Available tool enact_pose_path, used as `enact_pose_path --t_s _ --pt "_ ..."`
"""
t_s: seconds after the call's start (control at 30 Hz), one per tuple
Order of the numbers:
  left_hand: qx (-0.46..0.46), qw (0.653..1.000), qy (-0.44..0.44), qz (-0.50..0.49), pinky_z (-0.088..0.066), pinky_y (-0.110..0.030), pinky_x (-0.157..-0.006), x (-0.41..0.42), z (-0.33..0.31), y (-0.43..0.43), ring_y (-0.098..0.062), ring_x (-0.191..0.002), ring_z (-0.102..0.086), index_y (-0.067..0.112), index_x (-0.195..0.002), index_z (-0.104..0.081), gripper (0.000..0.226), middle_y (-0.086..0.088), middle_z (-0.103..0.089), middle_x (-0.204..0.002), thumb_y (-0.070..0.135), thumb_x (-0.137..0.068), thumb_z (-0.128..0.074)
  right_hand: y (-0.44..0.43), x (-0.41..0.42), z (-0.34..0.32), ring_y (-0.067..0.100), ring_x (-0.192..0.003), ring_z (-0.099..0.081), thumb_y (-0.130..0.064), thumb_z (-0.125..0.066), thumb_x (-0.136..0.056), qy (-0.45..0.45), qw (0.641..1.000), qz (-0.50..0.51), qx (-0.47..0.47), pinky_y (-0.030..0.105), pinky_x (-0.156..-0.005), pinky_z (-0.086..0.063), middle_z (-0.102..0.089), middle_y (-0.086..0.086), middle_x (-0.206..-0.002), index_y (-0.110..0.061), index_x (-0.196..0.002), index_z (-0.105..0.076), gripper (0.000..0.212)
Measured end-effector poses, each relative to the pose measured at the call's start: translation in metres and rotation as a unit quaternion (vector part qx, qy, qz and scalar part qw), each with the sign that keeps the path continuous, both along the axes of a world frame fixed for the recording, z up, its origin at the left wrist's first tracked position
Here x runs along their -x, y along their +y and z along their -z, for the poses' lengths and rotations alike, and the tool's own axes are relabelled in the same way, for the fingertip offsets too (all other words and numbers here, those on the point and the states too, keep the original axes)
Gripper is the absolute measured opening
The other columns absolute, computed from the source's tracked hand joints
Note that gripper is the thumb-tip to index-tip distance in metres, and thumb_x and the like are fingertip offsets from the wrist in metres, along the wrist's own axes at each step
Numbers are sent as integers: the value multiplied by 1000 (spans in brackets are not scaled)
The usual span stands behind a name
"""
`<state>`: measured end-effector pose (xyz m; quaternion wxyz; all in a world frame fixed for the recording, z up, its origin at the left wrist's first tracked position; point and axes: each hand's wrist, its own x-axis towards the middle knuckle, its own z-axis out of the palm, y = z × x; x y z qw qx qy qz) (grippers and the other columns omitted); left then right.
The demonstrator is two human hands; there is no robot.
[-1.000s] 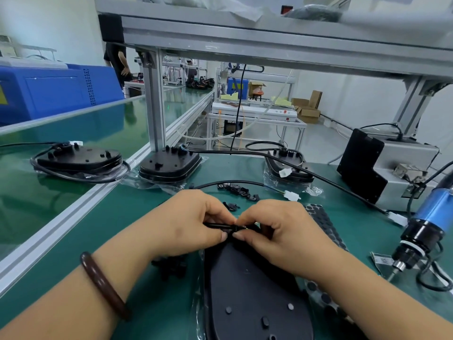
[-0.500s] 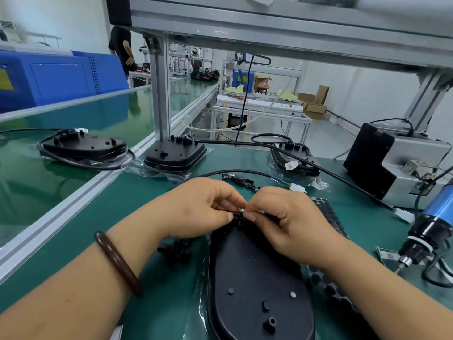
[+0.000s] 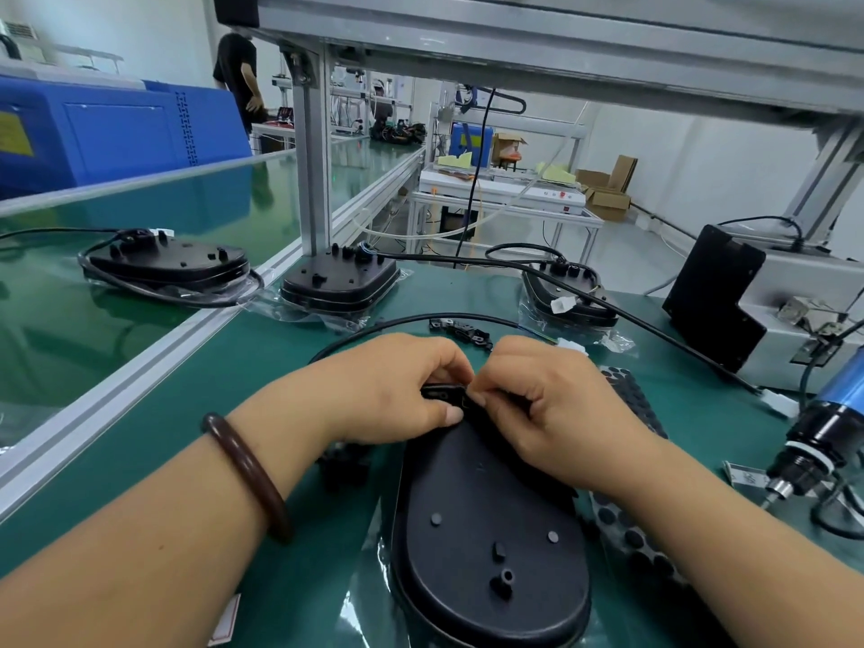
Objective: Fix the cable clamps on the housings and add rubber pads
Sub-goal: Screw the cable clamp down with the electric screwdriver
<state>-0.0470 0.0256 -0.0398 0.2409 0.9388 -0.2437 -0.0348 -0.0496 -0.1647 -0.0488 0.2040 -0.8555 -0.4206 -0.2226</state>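
A black oval housing [image 3: 486,521] lies on the green mat right in front of me, underside up, with small posts on it. At its far end my left hand [image 3: 392,390] and my right hand [image 3: 547,404] meet, fingertips pinching a small black cable clamp [image 3: 444,394] and the black cable there. The cable [image 3: 421,320] loops out behind my hands to a white connector [image 3: 572,344]. A sheet of round black rubber pads [image 3: 631,404] lies under my right wrist. Loose black clamps [image 3: 460,330] sit just beyond my hands.
Three more black housings stand at the back: one on the left conveyor [image 3: 168,264], one by the aluminium post [image 3: 339,282], one at the right [image 3: 568,292]. A blue electric screwdriver [image 3: 823,437] hangs at the right edge beside a black-and-grey box [image 3: 720,297]. A person stands far back.
Both hands stayed together at the housing's far end, fingers shifting slightly on the clamp. The camera moved closer and a little lower.
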Motion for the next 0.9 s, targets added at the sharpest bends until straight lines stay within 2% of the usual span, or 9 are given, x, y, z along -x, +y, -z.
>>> enact_pose_path --t_s 0.1,0.2,0.3,0.4,0.5,0.57,0.67,0.77,0.9 --pt "2 1000 17 7 -39 0 -82 -1 -4 0 14 -88 -55 34 -106 -57 25 21 -62 -99 25 -85 -66 0 3 -2 20 -64 -54 -8 -60 -82 -4 1000 -8 29 35 -55 -47 -55 2 -72 -6 -77 -67 9" --pt "26 999 43 16 -35 4 -66 0 -8 2 21 -72 -52 36 -100 -57 23 24 -60 -85 21 -86 -67 -2 4 -3 21 -65 -53 -11 -59 -87 9 998 -12 56 39 -56 -47 -53 2 -75 -6 -74 -63 14" --pt "46 998 29 16 -39 1 -70 6 -5 4 15 -80 -56 37 -100 -58 24 19 -64 -91 22 -85 -68 -6 6 -4 20 -67 -51 -14 -58 -90 27 997 -7 71 41 -58 -47 -52 -1 -80 -11 -72 -58 19" --pt "77 997 -21 -9 -44 -5 -83 12 3 2 11 -91 -59 35 -101 -64 22 18 -68 -98 27 -81 -71 -8 8 -4 20 -67 -50 -15 -57 -91 39 997 -6 70 40 -57 -47 -51 -3 -82 -14 -71 -56 20" --pt "87 993 -80 -23 -41 -2 -77 14 9 -3 14 -85 -59 32 -98 -70 20 22 -68 -88 28 -80 -72 -7 12 -4 17 -66 -48 -16 -57 -91 43 997 -4 66 40 -57 -47 -49 -5 -84 -16 -74 -58 17" --pt "112 989 -92 -38 -46 -9 -77 13 10 -4 13 -81 -61 33 -92 -72 16 23 -69 -82 28 -77 -74 -8 14 -4 13 -66 -45 -20 -55 -92 53 997 2 65 39 -58 -48 -48 -9 -91 -21 -78 -57 15" --pt "140 985 -82 -53 -53 -28 -82 13 12 -4 2 -85 -66 41 -92 -73 20 19 -72 -85 31 -76 -76 -11 16 -5 12 -68 -49 -22 -51 -89 79 994 16 71 38 -62 -48 -42 -13 -102 -24 -86 -59 9" --pt "157 985 -58 -40 -54 -32 -84 13 12 -3 -2 -88 -67 50 -95 -69 27 18 -73 -87 31 -77 -75 -12 17 -7 9 -73 -48 -21 -52 -83 87 994 21 64 31 -65 -46 -41 -12 -97 -19 -90 -65 15" --pt "209 977 14 -39 -54 -36 -87 7 11 2 -6 -88 -69 47 -86 -73 22 18 -73 -85 29 -75 -78 -11 16 -9 6 -76 -43 -17 -51 -78 80 994 18 66 20 -66 -38 -42 -8 -95 -15 -82 -64 14"
